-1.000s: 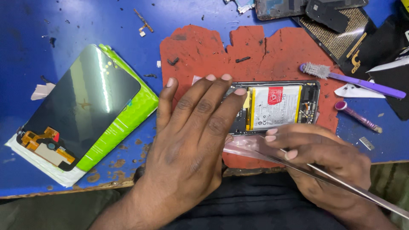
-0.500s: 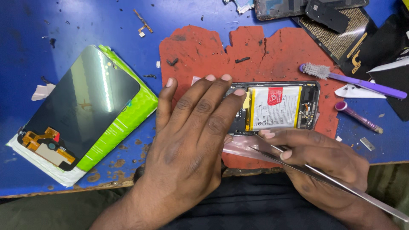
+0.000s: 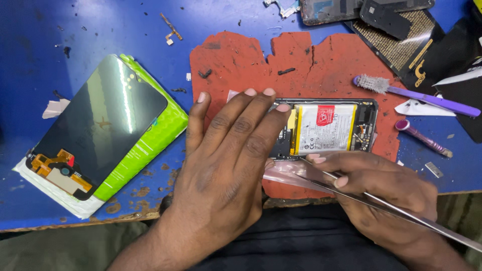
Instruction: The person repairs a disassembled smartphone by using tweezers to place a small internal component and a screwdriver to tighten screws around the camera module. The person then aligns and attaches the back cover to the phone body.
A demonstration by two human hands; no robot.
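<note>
The left hand [image 3: 226, 155] lies spread flat on the opened phone [image 3: 326, 128]; the right hand [image 3: 381, 193] pinches long metal tweezers [image 3: 401, 213] just near of it.

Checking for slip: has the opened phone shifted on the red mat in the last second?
No. The opened phone sits at the same spot on the red mat, pinned by the left hand.

Opened phone [image 3: 326, 128] lies on the mat [image 3: 301, 60], mid-desk [image 3: 75, 30]. Left hand [image 3: 226, 160] flat over the phone's left end; right hand [image 3: 381, 185] at its near edge, holding tweezers [image 3: 401, 213]. Display panel [image 3: 95, 123] sits on a box [image 3: 150, 145], left of the mat. Brush [image 3: 416, 95] right of the phone.
</note>
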